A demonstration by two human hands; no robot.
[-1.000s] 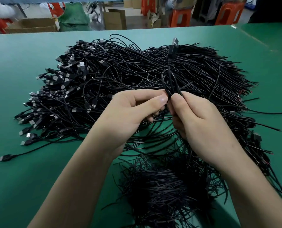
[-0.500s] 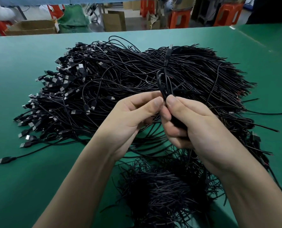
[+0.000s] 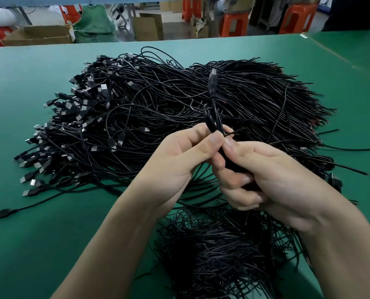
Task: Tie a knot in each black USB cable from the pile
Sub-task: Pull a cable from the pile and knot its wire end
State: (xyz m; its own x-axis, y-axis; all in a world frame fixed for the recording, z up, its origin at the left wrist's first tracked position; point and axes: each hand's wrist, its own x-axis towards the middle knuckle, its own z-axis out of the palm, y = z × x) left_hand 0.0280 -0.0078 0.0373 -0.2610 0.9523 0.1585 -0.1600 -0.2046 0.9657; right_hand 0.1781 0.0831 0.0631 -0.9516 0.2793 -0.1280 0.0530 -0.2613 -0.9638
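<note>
Green matting covers the tabletop point(image 3: 28, 244), smooth and flat. Past its far edge I see a workshop floor with cardboard boxes point(image 3: 39, 36), orange plastic stools point(image 3: 233, 23) and a green sack point(image 3: 93, 24).

Across the middle of the tabletop spreads the pile point(image 3: 179, 117) of thin, glossy black cords. Their metal-tipped plugs are bunched on the left and their bare ends fan out to the right. A smaller heap point(image 3: 218, 251) of matte black cord ends lies nearer the camera, under the wrists. One stray cable point(image 3: 1, 213) trails off the pile's left edge, its plug flat on the mat.

Above the pile I see one black USB cable point(image 3: 211, 119) held up. It forms a small narrow loop just above the fingers, and its plug point(image 3: 212, 83) stands upright over the loop. The left hand point(image 3: 179, 160) pinches the cable between thumb and forefinger at the base of the loop. The right hand point(image 3: 277, 180), touching the left, has its fingers curled round the cord lower down, with its thumb pressed beside the left thumb.
</note>
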